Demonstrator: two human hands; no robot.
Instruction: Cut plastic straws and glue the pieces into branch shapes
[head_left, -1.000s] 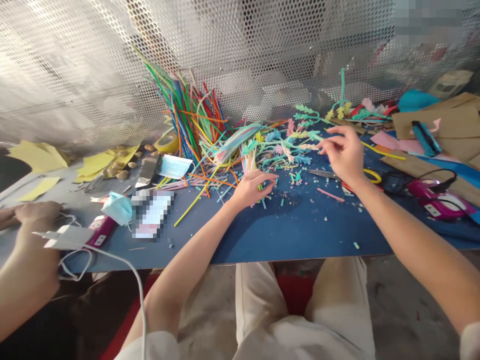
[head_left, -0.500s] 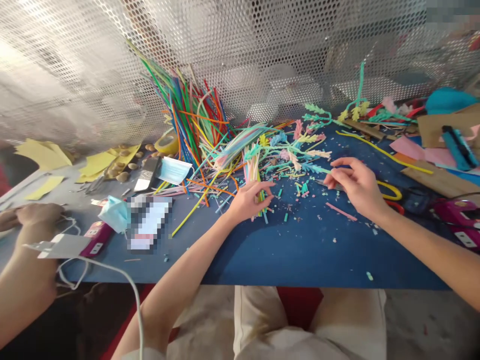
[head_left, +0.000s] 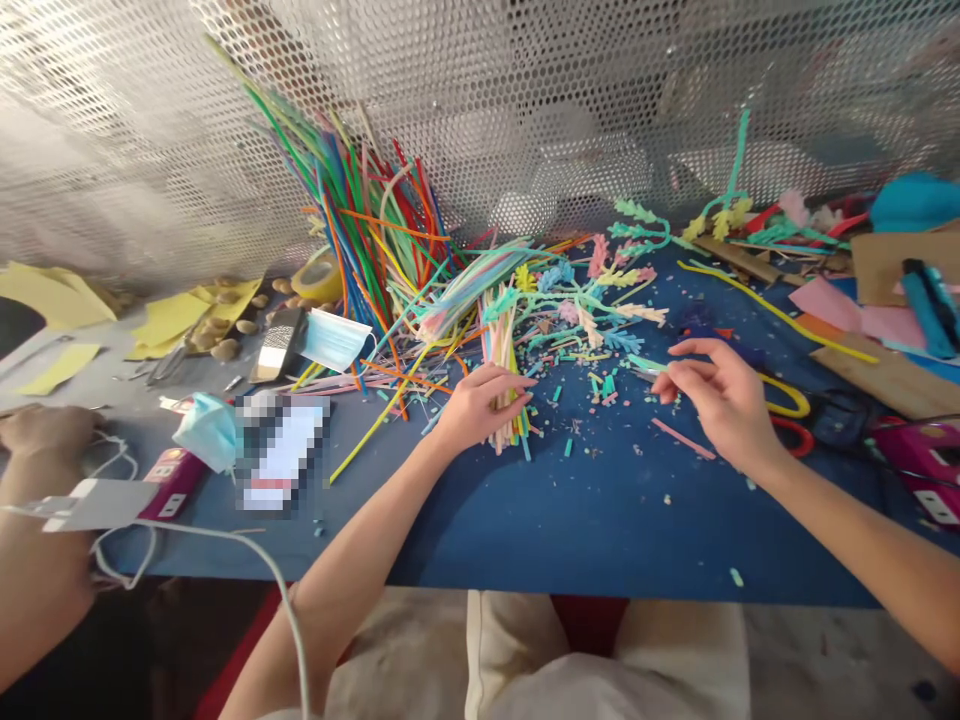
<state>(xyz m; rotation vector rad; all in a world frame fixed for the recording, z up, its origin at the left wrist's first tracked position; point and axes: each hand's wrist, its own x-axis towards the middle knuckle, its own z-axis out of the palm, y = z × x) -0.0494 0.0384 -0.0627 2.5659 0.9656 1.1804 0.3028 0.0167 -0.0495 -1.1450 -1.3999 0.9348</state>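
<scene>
My left hand (head_left: 486, 405) lies over the lower part of a bundle of pastel pipe cleaners (head_left: 504, 345), its fingers and thumb bent around some of them. Cut ends stick out below the fingers. Further right, my right hand (head_left: 712, 395) pinches a short mint-green pipe cleaner (head_left: 645, 363) between thumb and fingertips. A thin greyish metal edge shows just under that piece; whether it is held too I cannot tell. Between the hands lie small cut pipe cleaner bits (head_left: 602, 386). Behind them are fluffy pastel sprigs (head_left: 581, 300) twisted from pipe cleaners.
Loose coloured pipe cleaners (head_left: 375, 240) lean on the perforated metal screen (head_left: 465, 90). Yellow and red scissor handles (head_left: 787, 397) lie behind my right hand. Leftward are a phone (head_left: 285, 455), face masks (head_left: 335, 340), a white cable (head_left: 255, 545) and another person's arm (head_left: 45, 530).
My left hand has moved slightly left and down onto the bundle. The mint-green piece in my right hand now shows apart from the blue sprig. The view has shifted a little.
</scene>
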